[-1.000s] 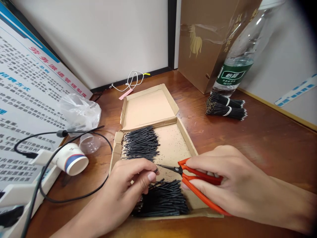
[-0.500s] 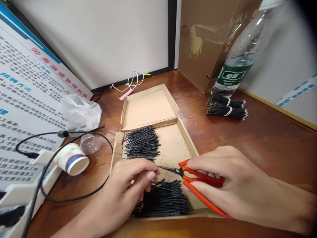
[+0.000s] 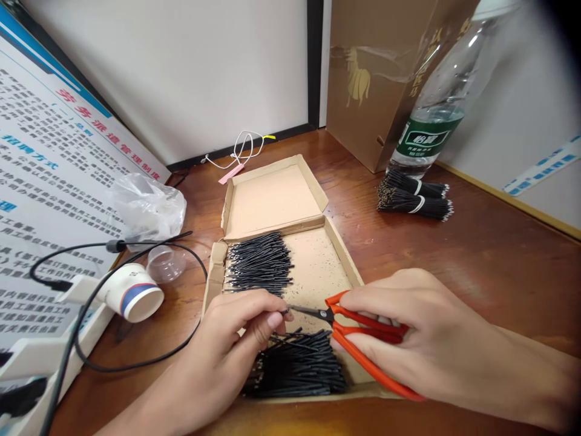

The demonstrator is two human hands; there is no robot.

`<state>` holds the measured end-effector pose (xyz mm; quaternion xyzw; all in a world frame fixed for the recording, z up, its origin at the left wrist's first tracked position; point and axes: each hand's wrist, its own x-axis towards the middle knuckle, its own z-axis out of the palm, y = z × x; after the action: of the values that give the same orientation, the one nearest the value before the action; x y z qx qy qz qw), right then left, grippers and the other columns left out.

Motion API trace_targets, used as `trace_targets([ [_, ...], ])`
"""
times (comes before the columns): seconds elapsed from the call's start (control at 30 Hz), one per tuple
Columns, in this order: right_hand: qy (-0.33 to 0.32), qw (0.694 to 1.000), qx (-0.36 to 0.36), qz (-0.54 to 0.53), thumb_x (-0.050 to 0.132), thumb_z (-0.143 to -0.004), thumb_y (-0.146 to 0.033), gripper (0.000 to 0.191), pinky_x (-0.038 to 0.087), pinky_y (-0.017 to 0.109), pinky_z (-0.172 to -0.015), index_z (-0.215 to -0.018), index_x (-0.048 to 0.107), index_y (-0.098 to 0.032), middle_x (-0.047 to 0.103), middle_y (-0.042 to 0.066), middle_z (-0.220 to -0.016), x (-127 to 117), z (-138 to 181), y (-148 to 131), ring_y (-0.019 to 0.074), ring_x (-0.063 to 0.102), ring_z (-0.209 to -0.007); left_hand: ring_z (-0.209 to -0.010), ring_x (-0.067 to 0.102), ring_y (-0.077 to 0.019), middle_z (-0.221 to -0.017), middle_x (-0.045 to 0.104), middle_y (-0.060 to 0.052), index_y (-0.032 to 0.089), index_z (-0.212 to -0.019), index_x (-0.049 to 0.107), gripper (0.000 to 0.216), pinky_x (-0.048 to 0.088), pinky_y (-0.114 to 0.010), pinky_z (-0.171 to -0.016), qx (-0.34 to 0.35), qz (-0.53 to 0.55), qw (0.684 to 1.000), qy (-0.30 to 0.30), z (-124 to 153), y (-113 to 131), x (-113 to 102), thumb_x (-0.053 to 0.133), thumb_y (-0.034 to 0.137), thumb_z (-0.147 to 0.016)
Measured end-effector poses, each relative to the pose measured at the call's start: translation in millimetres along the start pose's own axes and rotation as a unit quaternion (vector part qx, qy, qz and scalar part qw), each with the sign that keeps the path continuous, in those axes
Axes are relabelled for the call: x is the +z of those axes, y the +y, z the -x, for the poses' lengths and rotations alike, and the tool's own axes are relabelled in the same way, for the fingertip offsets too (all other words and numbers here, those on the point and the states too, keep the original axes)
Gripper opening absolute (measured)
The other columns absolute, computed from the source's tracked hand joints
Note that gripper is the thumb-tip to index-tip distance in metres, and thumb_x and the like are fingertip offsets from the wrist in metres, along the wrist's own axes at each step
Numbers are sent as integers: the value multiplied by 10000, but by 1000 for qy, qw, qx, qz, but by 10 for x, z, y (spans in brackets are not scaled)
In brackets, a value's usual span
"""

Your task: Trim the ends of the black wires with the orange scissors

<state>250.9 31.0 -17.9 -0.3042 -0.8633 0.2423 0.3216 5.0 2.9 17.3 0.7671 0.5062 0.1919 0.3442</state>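
A flat cardboard box (image 3: 339,254) lies open on the wooden desk with two heaps of short black wires: a far heap (image 3: 258,263) and a near heap (image 3: 299,366). My left hand (image 3: 229,342) pinches one black wire (image 3: 285,313) between thumb and forefinger over the near heap. My right hand (image 3: 422,336) is closed round red-handled scissors (image 3: 358,336), whose dark blades meet the tip of that wire.
Two tied bundles of black wires (image 3: 413,195) lie at the right by a green-labelled water bottle (image 3: 431,115) and a brown carton (image 3: 376,79). A paper cup (image 3: 134,292) on its side, black cables (image 3: 136,248), a plastic bag (image 3: 145,206) and a printed board (image 3: 49,181) fill the left.
Almost nothing has moved. The scissor blades and my left fingertips have shifted very slightly at the wire's tip.
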Motion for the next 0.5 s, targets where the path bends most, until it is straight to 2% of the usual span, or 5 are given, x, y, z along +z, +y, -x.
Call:
trace_targets([
  [0.1,26,1000,-2,3,517,-895,-102,280,201,266,-450,-627,502,-183,269,-77,-565,12,-11,57,93,189,-512,-761,630,-127,-817,681,25,215,-925,642,188,448,-222,-685,31,-42,999,8,-35,-38,-29,493,141,-1013],
  [0.17,31,1000,-1,7,537,-897,-114,211,221,261,-450,-701,599,-160,339,-71,-546,21,-26,108,92,222,-501,-741,637,-134,-821,693,1,183,-945,652,156,465,-228,-677,78,-109,990,45,-88,-116,-55,522,110,-990],
  [0.23,49,998,-20,28,556,-898,-142,168,248,261,-457,-762,655,-138,435,-50,-537,28,-42,156,94,268,-486,-713,633,-148,-817,690,-27,149,-939,654,133,476,-244,-660,126,-205,966,92,-162,-232,-79,538,93,-971],
  [0.37,64,997,-30,39,551,-898,-140,182,278,252,-459,-775,683,-115,526,-12,-551,28,-60,214,99,337,-476,-745,627,-213,-866,685,-81,130,-897,686,133,480,-329,-686,102,-269,952,103,-322,-455,-97,568,101,-951],
  [0.5,70,996,-33,46,546,-891,-125,181,295,243,-458,-791,695,-100,565,4,-554,4,-72,225,99,384,-466,-804,627,-259,-949,675,-127,113,-915,687,133,483,-388,-722,78,-291,949,93,-393,-509,-76,560,101,-951],
])
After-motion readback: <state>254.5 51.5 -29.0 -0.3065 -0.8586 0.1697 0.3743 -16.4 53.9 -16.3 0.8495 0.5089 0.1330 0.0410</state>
